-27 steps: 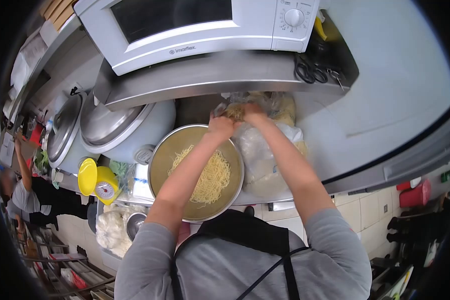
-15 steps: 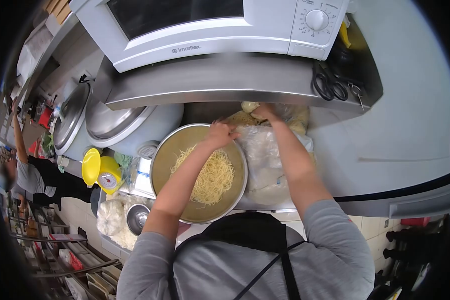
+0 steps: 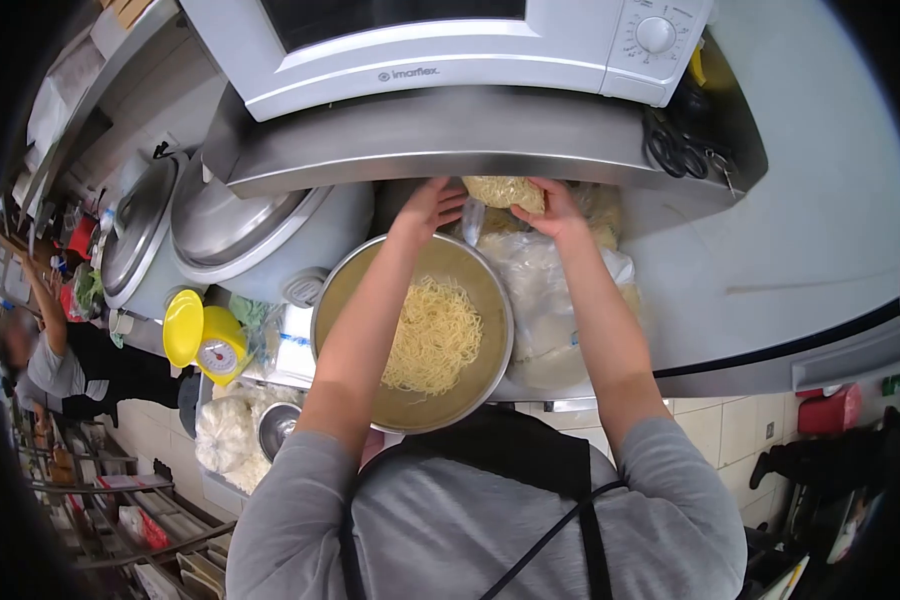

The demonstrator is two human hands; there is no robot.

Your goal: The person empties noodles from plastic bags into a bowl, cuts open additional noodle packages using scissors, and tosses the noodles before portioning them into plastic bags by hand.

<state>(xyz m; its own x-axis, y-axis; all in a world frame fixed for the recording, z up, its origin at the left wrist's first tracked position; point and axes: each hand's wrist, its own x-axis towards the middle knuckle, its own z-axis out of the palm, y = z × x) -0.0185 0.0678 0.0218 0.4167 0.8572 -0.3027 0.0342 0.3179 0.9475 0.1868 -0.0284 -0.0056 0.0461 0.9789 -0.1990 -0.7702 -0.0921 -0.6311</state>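
My right hand [image 3: 553, 211] grips the right end of a bundle of pale noodles [image 3: 505, 192], which looks bagged, under the shelf edge. My left hand [image 3: 432, 208] is just left of that bundle, fingers apart and holding nothing. Below my left forearm stands a large round metal bowl [image 3: 490, 372] with a heap of thin yellow noodles [image 3: 436, 338] in it. Clear plastic bags [image 3: 532, 275] with pale contents lie to the right of the bowl, under my right wrist. The shelf hides the far end of the bundle.
A steel shelf [image 3: 450, 135] carrying a white microwave [image 3: 430, 75] overhangs the work area, with black scissors [image 3: 675, 150] at its right. Lidded pots [image 3: 250, 235] and a yellow scale [image 3: 210, 340] stand at left. Another person [image 3: 55, 350] is at far left.
My left hand has moved off the bowl's rim toward the shelf and opened. My right hand has brought the noodle bundle up and left from among the bags.
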